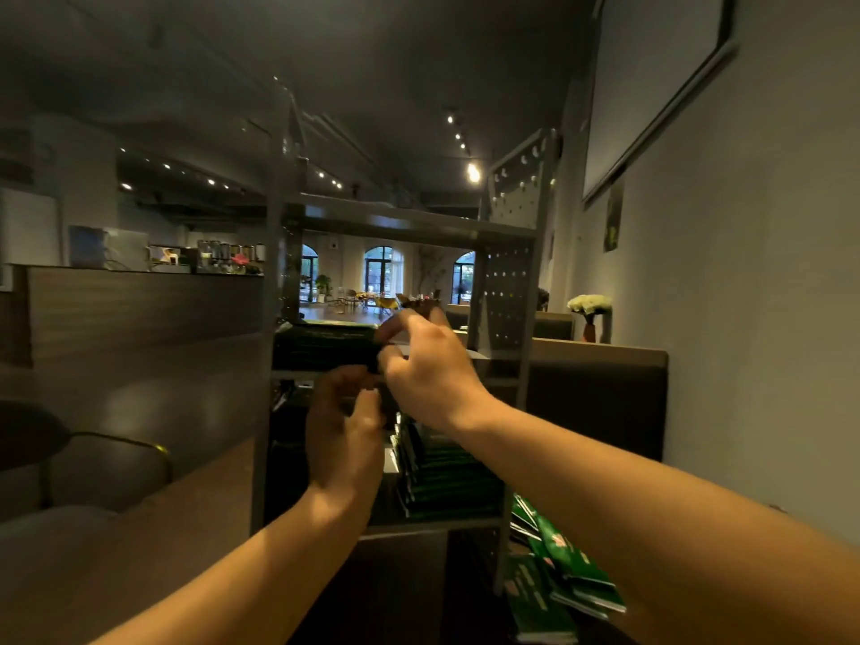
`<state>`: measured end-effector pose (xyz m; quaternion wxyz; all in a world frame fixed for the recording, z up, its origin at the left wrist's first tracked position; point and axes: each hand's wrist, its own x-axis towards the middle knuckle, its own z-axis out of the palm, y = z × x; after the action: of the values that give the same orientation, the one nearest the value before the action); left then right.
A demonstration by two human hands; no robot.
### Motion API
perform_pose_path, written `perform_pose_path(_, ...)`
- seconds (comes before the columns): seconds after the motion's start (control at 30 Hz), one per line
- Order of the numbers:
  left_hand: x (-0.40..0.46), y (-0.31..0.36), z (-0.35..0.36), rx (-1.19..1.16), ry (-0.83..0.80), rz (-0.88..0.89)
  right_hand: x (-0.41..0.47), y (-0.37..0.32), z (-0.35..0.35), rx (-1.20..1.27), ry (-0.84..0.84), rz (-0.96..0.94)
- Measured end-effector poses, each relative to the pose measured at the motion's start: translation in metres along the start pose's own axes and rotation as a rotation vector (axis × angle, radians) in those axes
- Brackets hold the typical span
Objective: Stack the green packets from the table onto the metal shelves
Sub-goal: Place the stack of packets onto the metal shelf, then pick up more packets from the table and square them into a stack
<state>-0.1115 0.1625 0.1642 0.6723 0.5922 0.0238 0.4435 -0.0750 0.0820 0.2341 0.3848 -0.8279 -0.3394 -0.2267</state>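
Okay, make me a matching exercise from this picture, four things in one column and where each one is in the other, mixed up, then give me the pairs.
Things
1. right hand
2. loose green packets
3. white flowers
4. row of green packets

Places
A. on the lower shelf, standing on edge
B. on the table, right of the metal shelves
C. at the packet stack on the middle shelf
D. on the ledge by the right wall

Pairs: 1-C, 2-B, 3-D, 4-A
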Motion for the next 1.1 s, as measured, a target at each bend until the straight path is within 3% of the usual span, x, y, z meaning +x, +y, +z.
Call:
perform_pose_path(0.1, -0.024, -0.004, 0.021, -0.015, -0.063, 0.087, -0.046, 0.013, -0.017, 0.019, 0.029, -0.079)
perform_pose_path(0.23, -0.067, -0.02, 0.059, -0.139, -0.2, 0.124, -0.1, 0.057, -0.044, 0.041, 0.076, -0.018)
perform_pose_path(0.43, -0.139, -0.061, 0.126, -0.136, -0.491, 0.051, -0.178, 0.139, -0.087, 0.065, 0.186, 0.22)
perform_pose_path(0.67, -0.22, -0.105, 0.203, -0.123, -0.684, -0.127, -0.26, 0.223, -0.125, -0.021, 0.247, 0.507)
perform_pose_path(0.97, -0.257, -0.17, 0.241, -0.031, -0.75, 0.005, -0.319, 0.322, -0.179, -0.468, 0.338, 0.746)
perform_pose_path(1.1, -0.248, -0.183, 0.24, -0.005, -0.709, 0.207, -0.319, 0.374, -0.199, -0.658, 0.35, 0.876)
